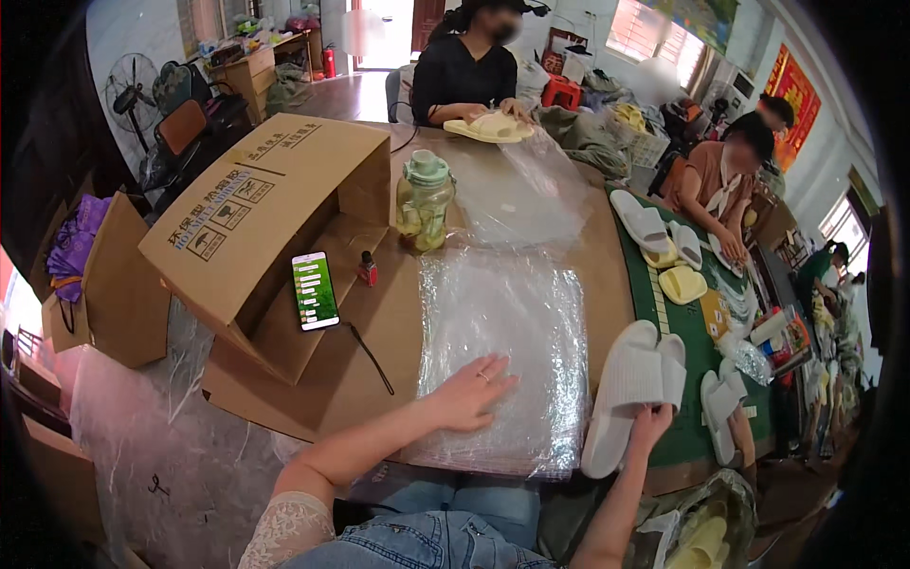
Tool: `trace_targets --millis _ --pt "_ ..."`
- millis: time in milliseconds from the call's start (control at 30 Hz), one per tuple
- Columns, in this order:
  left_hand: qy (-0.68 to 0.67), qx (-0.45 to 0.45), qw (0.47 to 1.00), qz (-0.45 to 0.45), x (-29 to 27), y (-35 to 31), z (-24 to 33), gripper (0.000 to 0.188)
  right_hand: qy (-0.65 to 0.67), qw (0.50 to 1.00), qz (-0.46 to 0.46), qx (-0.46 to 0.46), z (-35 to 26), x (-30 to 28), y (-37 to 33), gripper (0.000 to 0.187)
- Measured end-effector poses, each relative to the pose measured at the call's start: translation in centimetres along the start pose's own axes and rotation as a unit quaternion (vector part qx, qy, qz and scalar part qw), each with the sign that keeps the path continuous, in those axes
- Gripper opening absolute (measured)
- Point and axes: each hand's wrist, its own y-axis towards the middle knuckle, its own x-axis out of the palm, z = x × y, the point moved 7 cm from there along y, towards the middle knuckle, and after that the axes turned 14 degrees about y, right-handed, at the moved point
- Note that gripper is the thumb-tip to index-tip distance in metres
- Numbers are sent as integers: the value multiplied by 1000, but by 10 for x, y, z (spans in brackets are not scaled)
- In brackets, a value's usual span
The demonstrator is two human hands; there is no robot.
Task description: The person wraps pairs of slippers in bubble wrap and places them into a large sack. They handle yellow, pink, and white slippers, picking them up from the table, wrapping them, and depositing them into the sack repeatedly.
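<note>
My left hand (471,392) lies flat on a stack of clear plastic bags (502,313), its fingers spread and holding nothing. At the table's right side my right hand (652,424) is closed on a pair of white slide sandals (627,379), fingers at the straps. The two sandals overlap, one partly hidden behind the other. Beyond the stack, a loose clear plastic sheet (521,204) spreads toward the far side.
An open cardboard box (275,190), a phone (314,292), a small red bottle (368,269) and a glass jar (424,204) stand leftward. Across the table a person holds a yellow slide (488,127). More slides (682,284) lie on a green mat (654,294), near other workers.
</note>
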Motion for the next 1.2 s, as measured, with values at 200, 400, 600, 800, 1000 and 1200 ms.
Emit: trace_targets --millis 200,400,600,800,1000,1200 --pt "-80 7 997 16 4 -7 23 79 71 995 19 -65 -81 -25 -84 49" --pt "-106 18 994 -1 9 -6 16 67 104 991 3 83 -68 -57 -145 46" --pt "-188 -14 981 50 3 -6 10 36 -165 935 -310 -44 -140 20 -151 40" --pt "-275 -122 950 81 -1 -3 -2 20 -163 886 -433 28 -130 34 -170 41" --pt "-517 -253 818 -1 12 5 -23 23 -160 865 -475 18 -125 73 -187 41" --pt "-555 -218 803 5 0 8 -19 23 -258 879 -395 76 -116 59 -173 37"
